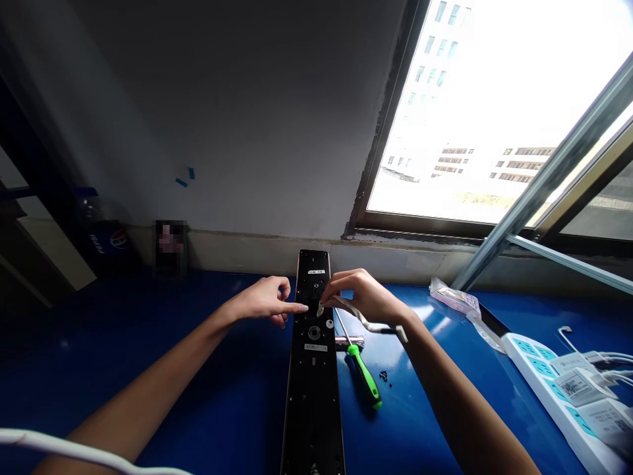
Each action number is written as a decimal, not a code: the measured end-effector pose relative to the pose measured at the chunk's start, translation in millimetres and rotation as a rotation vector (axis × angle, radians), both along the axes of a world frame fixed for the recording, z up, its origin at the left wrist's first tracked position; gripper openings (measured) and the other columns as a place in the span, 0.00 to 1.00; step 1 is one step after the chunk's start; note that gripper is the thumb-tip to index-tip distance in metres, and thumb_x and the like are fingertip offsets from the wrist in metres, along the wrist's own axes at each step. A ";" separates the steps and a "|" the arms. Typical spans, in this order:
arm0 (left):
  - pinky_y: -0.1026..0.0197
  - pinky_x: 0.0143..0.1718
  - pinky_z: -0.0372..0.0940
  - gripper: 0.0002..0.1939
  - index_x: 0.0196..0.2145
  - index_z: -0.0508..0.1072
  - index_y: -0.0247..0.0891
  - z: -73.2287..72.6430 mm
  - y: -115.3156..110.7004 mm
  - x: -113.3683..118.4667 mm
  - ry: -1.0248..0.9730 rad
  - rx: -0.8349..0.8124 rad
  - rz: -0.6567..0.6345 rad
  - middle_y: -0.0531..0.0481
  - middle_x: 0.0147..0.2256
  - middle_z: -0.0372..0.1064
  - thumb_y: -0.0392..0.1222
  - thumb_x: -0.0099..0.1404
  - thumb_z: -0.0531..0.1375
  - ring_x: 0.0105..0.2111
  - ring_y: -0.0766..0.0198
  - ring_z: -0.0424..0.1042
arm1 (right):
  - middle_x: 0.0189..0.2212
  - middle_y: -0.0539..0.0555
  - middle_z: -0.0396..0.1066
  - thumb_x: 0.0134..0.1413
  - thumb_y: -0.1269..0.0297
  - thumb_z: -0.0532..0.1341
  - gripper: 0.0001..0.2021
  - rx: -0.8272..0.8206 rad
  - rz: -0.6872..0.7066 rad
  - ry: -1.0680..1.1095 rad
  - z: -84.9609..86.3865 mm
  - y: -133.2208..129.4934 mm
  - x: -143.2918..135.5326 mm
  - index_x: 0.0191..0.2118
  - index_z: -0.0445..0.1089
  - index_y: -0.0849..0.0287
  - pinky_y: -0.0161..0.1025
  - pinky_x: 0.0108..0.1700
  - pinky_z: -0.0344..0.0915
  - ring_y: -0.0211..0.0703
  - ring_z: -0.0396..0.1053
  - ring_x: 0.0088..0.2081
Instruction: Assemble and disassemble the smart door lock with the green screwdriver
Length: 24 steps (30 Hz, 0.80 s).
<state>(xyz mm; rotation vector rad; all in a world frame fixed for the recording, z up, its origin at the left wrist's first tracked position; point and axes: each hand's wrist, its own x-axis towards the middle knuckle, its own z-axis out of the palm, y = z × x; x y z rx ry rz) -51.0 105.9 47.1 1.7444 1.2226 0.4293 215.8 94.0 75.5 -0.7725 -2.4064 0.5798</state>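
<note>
A long black metal panel, with white labels, small holes and a round fitting, lies lengthwise in front of me. My left hand is at its left edge, one finger stretched over the panel and the others curled; nothing shows in it. My right hand pinches the end of a white cable close above the panel, beside my left fingertip. The cable runs under the right hand to a loose end by the wrist. Whether its held end touches the panel, I cannot tell.
A green-and-black screwdriver lies right of the panel, near a shiny cylinder and several small black screws. A white power strip with plugged-in adapters is at right. A cola bottle stands back left; a white cable crosses the front left.
</note>
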 end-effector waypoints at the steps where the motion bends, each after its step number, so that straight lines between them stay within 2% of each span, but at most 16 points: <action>1: 0.57 0.33 0.76 0.31 0.38 0.63 0.40 -0.8 1.0 -0.5 -0.038 -0.058 -0.002 0.47 0.29 0.79 0.63 0.53 0.74 0.33 0.50 0.83 | 0.34 0.54 0.81 0.62 0.65 0.68 0.05 0.001 -0.003 -0.008 -1.3 1.5 0.3 0.38 0.84 0.56 0.38 0.38 0.70 0.41 0.76 0.34; 3: 0.53 0.38 0.77 0.36 0.48 0.62 0.38 -2.1 1.0 0.4 -0.100 -0.133 -0.007 0.43 0.33 0.81 0.62 0.55 0.73 0.37 0.48 0.84 | 0.34 0.55 0.80 0.61 0.64 0.69 0.05 0.001 -0.008 -0.021 -3.5 5.3 2.7 0.38 0.84 0.57 0.38 0.38 0.70 0.40 0.75 0.33; 5: 0.51 0.41 0.78 0.45 0.60 0.57 0.37 -3.3 -0.9 3.4 -0.147 -0.147 -0.015 0.41 0.36 0.81 0.61 0.57 0.73 0.39 0.47 0.84 | 0.35 0.55 0.80 0.61 0.63 0.69 0.06 -0.017 0.001 -0.043 -4.3 8.4 7.2 0.39 0.84 0.57 0.37 0.38 0.69 0.40 0.75 0.33; 8: 0.49 0.40 0.78 0.55 0.70 0.48 0.39 -5.9 -4.0 9.1 -0.216 -0.139 -0.036 0.39 0.40 0.81 0.60 0.58 0.73 0.42 0.44 0.83 | 0.39 0.54 0.81 0.62 0.64 0.68 0.08 -0.073 0.044 -0.100 -2.3 10.1 15.9 0.44 0.84 0.55 0.36 0.39 0.71 0.39 0.77 0.36; 10: 0.50 0.38 0.78 0.56 0.72 0.47 0.40 -7.9 -4.7 11.9 -0.245 -0.131 -0.047 0.38 0.42 0.81 0.60 0.58 0.73 0.42 0.43 0.83 | 0.41 0.53 0.81 0.64 0.65 0.65 0.11 -0.105 0.052 -0.132 -0.4 9.9 21.4 0.48 0.82 0.52 0.35 0.39 0.71 0.39 0.77 0.37; 13: 0.52 0.35 0.78 0.52 0.70 0.52 0.40 -10.3 -4.2 14.0 -0.258 -0.106 -0.061 0.39 0.42 0.81 0.60 0.59 0.72 0.41 0.44 0.83 | 0.41 0.53 0.81 0.66 0.67 0.62 0.13 -0.092 -0.045 -0.100 0.0 9.7 24.0 0.51 0.81 0.52 0.36 0.39 0.71 0.39 0.77 0.38; 15: 0.54 0.33 0.78 0.49 0.69 0.55 0.39 -11.4 -3.7 14.7 -0.251 -0.077 -0.059 0.40 0.41 0.81 0.60 0.60 0.71 0.39 0.45 0.83 | 0.42 0.55 0.81 0.67 0.66 0.61 0.13 -0.056 -0.128 -0.042 -2.5 9.2 19.0 0.51 0.80 0.53 0.38 0.41 0.71 0.40 0.76 0.39; 18: 0.56 0.29 0.76 0.47 0.68 0.58 0.40 -13.6 -2.8 14.9 -0.224 -0.025 -0.048 0.42 0.37 0.81 0.60 0.60 0.71 0.36 0.46 0.83 | 0.42 0.55 0.80 0.64 0.63 0.65 0.14 -0.015 -0.178 0.022 -10.2 8.0 2.7 0.53 0.79 0.55 0.38 0.39 0.71 0.39 0.75 0.37; 20: 0.56 0.29 0.76 0.47 0.69 0.58 0.41 -15.7 -1.6 14.4 -0.218 -0.010 -0.050 0.44 0.35 0.81 0.61 0.60 0.71 0.35 0.46 0.83 | 0.40 0.54 0.80 0.61 0.61 0.68 0.14 0.007 -0.194 0.053 -16.8 7.7 -9.4 0.52 0.80 0.55 0.37 0.38 0.70 0.39 0.74 0.34; 24: 0.52 0.34 0.78 0.46 0.64 0.63 0.35 -20.3 3.4 12.8 -0.222 -0.067 -0.052 0.41 0.35 0.82 0.65 0.58 0.70 0.36 0.46 0.83 | 0.37 0.54 0.80 0.64 0.66 0.66 0.07 0.053 -0.239 0.095 -27.1 9.5 -22.5 0.43 0.82 0.58 0.36 0.38 0.70 0.38 0.73 0.33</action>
